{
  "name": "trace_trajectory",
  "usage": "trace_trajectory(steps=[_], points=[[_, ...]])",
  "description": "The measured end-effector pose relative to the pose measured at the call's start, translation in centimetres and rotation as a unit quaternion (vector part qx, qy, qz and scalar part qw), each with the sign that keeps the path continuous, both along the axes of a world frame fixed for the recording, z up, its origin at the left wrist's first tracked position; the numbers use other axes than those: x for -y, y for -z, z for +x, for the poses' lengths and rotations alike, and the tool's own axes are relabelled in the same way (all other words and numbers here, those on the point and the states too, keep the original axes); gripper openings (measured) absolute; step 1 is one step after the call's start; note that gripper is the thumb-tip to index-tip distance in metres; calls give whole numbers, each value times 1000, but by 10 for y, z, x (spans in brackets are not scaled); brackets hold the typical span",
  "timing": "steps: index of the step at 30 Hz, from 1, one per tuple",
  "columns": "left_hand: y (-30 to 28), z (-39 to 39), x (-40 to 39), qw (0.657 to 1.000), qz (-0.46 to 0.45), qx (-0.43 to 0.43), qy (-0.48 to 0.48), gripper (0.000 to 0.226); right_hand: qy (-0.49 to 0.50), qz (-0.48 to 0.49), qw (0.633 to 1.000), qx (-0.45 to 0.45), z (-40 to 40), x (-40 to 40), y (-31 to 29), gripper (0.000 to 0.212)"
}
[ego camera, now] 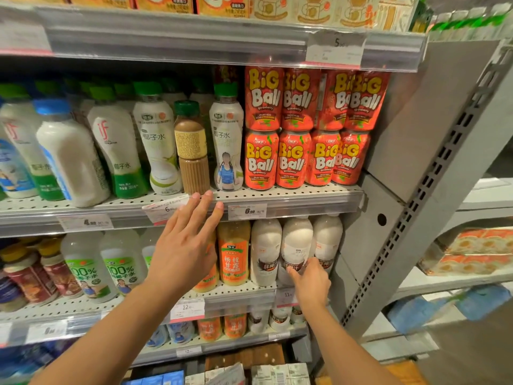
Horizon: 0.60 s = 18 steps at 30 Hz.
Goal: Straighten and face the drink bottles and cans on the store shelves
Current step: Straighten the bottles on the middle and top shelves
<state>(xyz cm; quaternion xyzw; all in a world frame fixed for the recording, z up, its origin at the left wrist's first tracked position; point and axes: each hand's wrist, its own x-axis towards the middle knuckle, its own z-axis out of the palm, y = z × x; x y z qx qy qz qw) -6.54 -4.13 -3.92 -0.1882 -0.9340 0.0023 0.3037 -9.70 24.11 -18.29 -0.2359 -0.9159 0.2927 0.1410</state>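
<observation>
The right hand touches a white plastic bottle with a dark label on the lower shelf, fingers loosely bent — whether it truly grips, I cannot tell. The left hand is spread flat, fingertips at the grey perforated metal shelf edge below a brown green-capped bottle. Red strawberry cans stand stacked in two tiers just right — labels forward.

Two bare forearms, no sleeves in view, no watch or bracelet at either wrist. Left hand and right hand ungloved, ringless (nails short, unpainted).
</observation>
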Motion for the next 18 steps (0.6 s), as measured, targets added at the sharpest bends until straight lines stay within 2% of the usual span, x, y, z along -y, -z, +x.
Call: trace_trajectory(steps=[4,9,12,14,16,18], points=[[-1,1,0,1000,8,0,3,90,-14,16,999,42,-10,-2,-9,40],[-1,1,0,1000,13,-1,9,86,-20,22,999,43,-11,-2,-11,37],[-2,2,3,1000,10,10,19,85,-39,46,994,96,-9,-2,-22,37],[-4,3,5,999,13,23,23,86,-78,80,981,159,-2,1,-40,34],[-8,4,8,998,22,46,35,86,-153,169,949,218,10,11,-65,33],[-13,6,14,995,29,65,67,82,-240,220,922,209,18,28,-98,34]])
